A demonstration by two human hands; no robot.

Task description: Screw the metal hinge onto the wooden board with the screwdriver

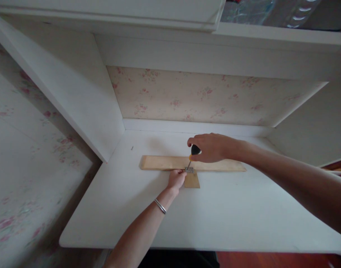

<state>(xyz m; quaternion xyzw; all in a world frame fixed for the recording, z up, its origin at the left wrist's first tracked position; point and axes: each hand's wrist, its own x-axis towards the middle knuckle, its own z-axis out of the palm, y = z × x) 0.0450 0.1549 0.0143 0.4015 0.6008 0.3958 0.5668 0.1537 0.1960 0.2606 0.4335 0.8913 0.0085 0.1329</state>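
A long pale wooden strip (159, 163) lies across the white desk (215, 216), with a short wooden piece (193, 181) butted against its near side. A small metal bracket (189, 170) sits at the joint. My right hand (212, 147) grips the black-and-yellow handle of a screwdriver (193, 152), whose tip points down at the bracket. My left hand (176, 178) rests at the near edge of the strip beside the bracket, fingers curled against it. A thin metal bangle (160, 206) is on my left wrist.
The desk sits in a white alcove with side panels (83, 108) and floral wallpaper (204, 96) at the back. A tiny dark speck, perhaps a screw (131, 148), lies on the desk at the left. A shelf (159, 18) overhangs above. Red-brown floor (271, 260) shows below.
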